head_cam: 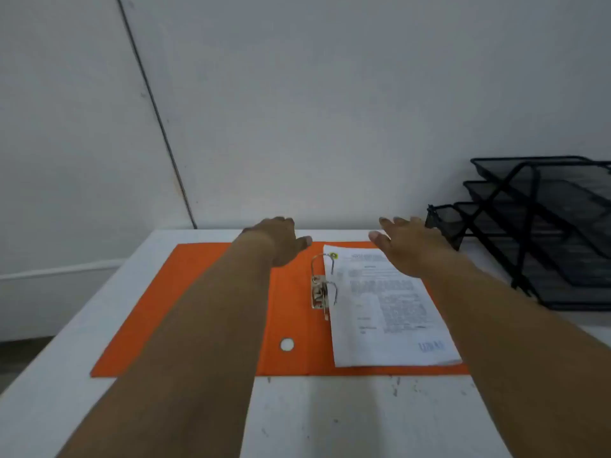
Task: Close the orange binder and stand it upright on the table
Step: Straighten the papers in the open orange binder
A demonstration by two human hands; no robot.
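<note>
White table [330, 421]: orange binder [185, 309] lies open flat. Left hand [281, 241], right hand [410, 246] at its 12 o'clock edge, fingers spread, gripping nothing.

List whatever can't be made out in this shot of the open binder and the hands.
- Printed text on the paper stack, head view: blurred and too small to read.
- Far edge of the orange binder: hidden behind the left hand and right hand; contact with it is unclear.
- Black mesh tray rack: cut off by the right frame edge.
</note>
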